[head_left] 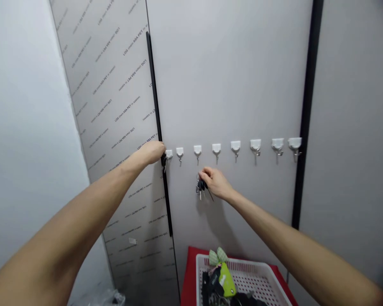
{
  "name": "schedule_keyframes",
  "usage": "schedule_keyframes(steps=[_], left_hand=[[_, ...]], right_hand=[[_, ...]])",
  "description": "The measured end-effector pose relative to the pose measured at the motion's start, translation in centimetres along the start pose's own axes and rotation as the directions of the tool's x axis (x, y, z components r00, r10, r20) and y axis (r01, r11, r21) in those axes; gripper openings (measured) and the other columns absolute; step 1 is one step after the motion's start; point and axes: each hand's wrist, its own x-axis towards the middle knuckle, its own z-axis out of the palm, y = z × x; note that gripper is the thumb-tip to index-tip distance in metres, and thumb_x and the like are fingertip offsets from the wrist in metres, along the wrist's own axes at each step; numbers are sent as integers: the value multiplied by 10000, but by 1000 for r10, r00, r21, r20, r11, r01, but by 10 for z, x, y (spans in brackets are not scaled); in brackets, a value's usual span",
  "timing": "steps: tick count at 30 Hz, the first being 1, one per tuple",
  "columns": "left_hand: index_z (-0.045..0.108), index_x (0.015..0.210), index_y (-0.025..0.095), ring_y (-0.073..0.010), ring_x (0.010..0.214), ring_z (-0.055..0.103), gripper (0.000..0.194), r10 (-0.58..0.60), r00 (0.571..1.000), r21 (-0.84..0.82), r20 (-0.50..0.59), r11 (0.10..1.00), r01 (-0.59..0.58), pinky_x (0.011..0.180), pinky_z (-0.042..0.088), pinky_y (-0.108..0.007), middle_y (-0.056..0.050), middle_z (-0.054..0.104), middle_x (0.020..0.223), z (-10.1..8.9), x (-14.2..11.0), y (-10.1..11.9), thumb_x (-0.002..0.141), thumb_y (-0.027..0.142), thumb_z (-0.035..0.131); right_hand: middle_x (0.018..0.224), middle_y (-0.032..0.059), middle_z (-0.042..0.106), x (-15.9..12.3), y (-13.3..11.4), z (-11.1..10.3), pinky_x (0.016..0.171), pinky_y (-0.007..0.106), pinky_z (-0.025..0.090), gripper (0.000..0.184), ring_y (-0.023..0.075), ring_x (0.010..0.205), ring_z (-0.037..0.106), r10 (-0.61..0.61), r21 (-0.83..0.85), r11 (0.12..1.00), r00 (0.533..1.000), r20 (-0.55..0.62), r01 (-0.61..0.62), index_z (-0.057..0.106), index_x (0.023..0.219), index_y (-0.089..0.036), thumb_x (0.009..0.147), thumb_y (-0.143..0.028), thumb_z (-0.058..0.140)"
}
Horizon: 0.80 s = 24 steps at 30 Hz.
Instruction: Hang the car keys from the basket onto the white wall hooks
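Observation:
A row of several white adhesive hooks (216, 148) runs across a grey cabinet door. My left hand (152, 152) is closed at the leftmost hook (169, 154), pinching a small dark key (163, 160) against it. My right hand (214, 182) hangs lower, under the third hook (197, 150), fingers closed on a bunch of dark keys (201, 187) that dangles from them. The other hooks to the right carry nothing.
A white plastic basket (268, 272) sits on a red surface (189, 280) below, holding a green tag (226, 280) and dark items. A door panel with printed protective film (115, 110) stands at the left. A black vertical strip (306, 110) borders the door's right side.

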Motion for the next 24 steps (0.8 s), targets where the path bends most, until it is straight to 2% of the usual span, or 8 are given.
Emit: schedule_keyframes(steps=[2,3,4,7,13,16,20,24], left_hand=[[501,461,164,-129,587,475,146,147,971,268,188,943,-195,544,320,-209,-36,515,562,0,1,8,571,109,423],[508,494,165,-126,585,471,142,202,934,373,293,875,-307,529,316,-209,-36,520,592,0,2,11,581,111,410],[515,527,166,-125,583,468,139,241,907,429,346,819,-382,515,311,-209,-35,522,618,-1,2,12,591,119,401],[532,636,181,-119,597,469,164,291,886,475,362,760,-444,486,303,-204,-27,526,697,-4,4,7,637,179,368],[530,789,220,-124,702,478,242,256,942,319,218,894,-316,568,341,-201,-6,528,841,-13,-4,-9,676,276,324],[535,788,201,-124,672,480,258,82,980,172,182,978,-114,573,352,-201,-8,549,768,-18,-13,-9,662,313,340],[535,820,198,-107,557,466,305,-122,961,-8,248,992,128,489,348,-191,0,544,634,-20,-21,-5,642,370,358],[555,801,187,-109,545,468,309,-168,943,-25,287,983,182,459,341,-185,-13,552,623,-21,-11,4,616,374,393]], right_hand=[[494,-34,431,-16,18,-4,486,177,291,218,69,480,389,50,-7,999,997,51,-50,438,555,-152,690,-278,321],[491,-34,426,-23,26,-6,485,180,290,219,72,479,386,69,-11,998,995,74,-69,437,557,-154,689,-283,320],[489,-35,420,-31,35,-7,483,184,290,221,74,477,381,88,-13,996,992,95,-87,436,557,-155,689,-289,319],[494,-33,415,-53,59,-10,489,194,293,227,80,479,376,132,2,991,980,150,-134,431,561,-157,687,-305,314],[525,-13,431,-91,96,-3,526,216,312,261,97,518,399,238,100,960,948,210,-263,423,557,-153,678,-344,292],[521,-13,421,-115,114,9,522,217,316,271,98,513,395,309,150,922,912,269,-357,408,552,-154,669,-368,289],[491,-28,373,-155,140,29,503,212,307,284,92,489,362,383,141,881,857,346,-451,367,537,-166,660,-406,280],[475,-27,374,-192,161,45,494,204,301,299,96,496,362,452,72,861,821,350,-504,323,505,-175,646,-438,291]])
